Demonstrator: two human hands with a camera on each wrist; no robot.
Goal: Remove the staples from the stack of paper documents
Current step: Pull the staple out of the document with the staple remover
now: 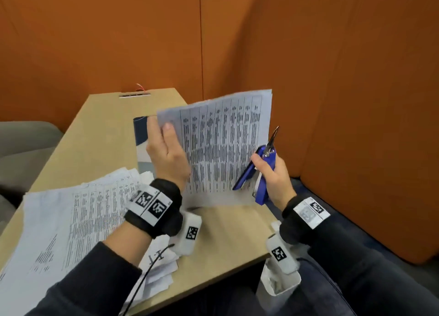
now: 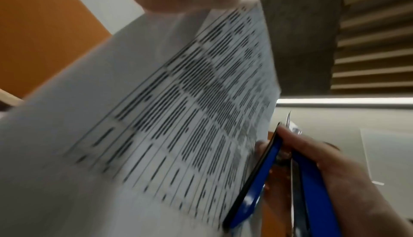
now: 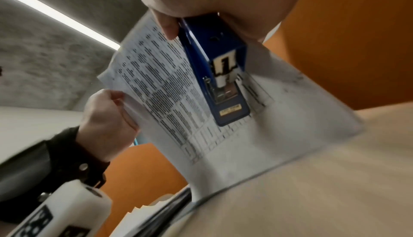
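My left hand (image 1: 166, 149) holds a printed document (image 1: 221, 147) up off the table, thumb on its front near the upper left corner, fingers behind. The same sheets (image 2: 178, 117) fill the left wrist view and show in the right wrist view (image 3: 223, 134), where my left hand (image 3: 107, 120) pinches their edge. My right hand (image 1: 273, 175) grips a blue stapler (image 1: 259, 173) with a metal staple-remover tip pointing up, beside the document's right edge. The stapler (image 3: 221, 74) hangs in front of the page; it also shows in the left wrist view (image 2: 268, 175). No staple is visible.
A messy pile of printed papers (image 1: 78, 220) lies on the left of the wooden table (image 1: 228, 239). A dark blue and white folder (image 1: 142, 144) lies behind my left hand. Orange partition walls (image 1: 332, 78) enclose the table at back and right. A grey seat (image 1: 21, 147) stands at left.
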